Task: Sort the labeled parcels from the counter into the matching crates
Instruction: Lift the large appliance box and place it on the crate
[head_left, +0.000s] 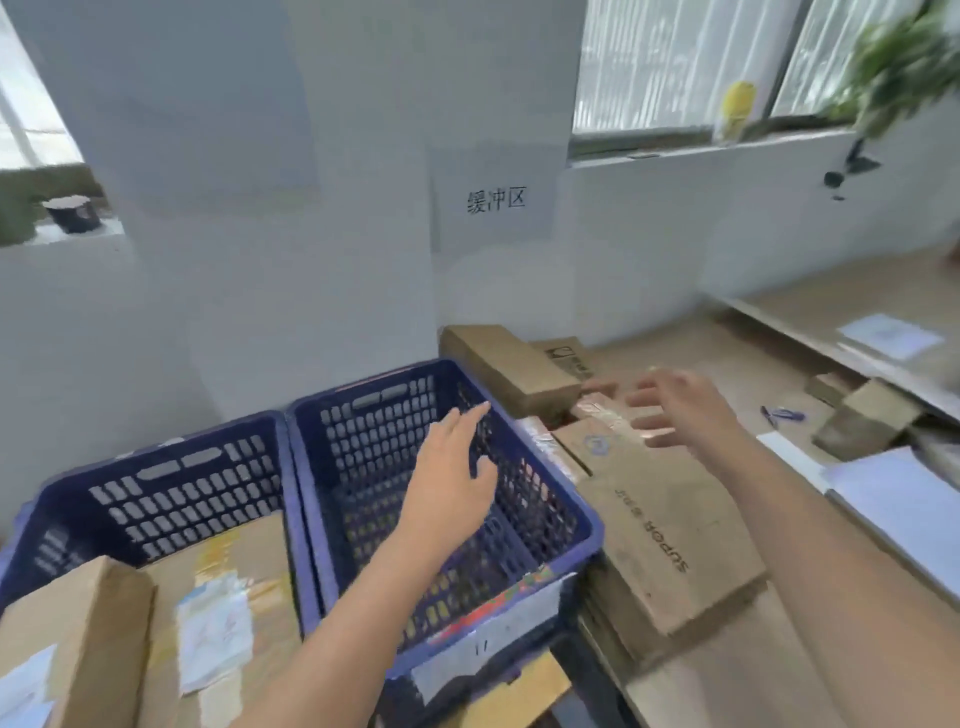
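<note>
Nearest, the left crate (156, 499) holds labeled boxes (218, 613). The left hand (457, 467) hovers with loose fingers over the empty right crate (566, 499). Beyond, the right hand (675, 405), spread and holding nothing, reaches above parcels (665, 530) stacked on the table (852, 623).
</note>
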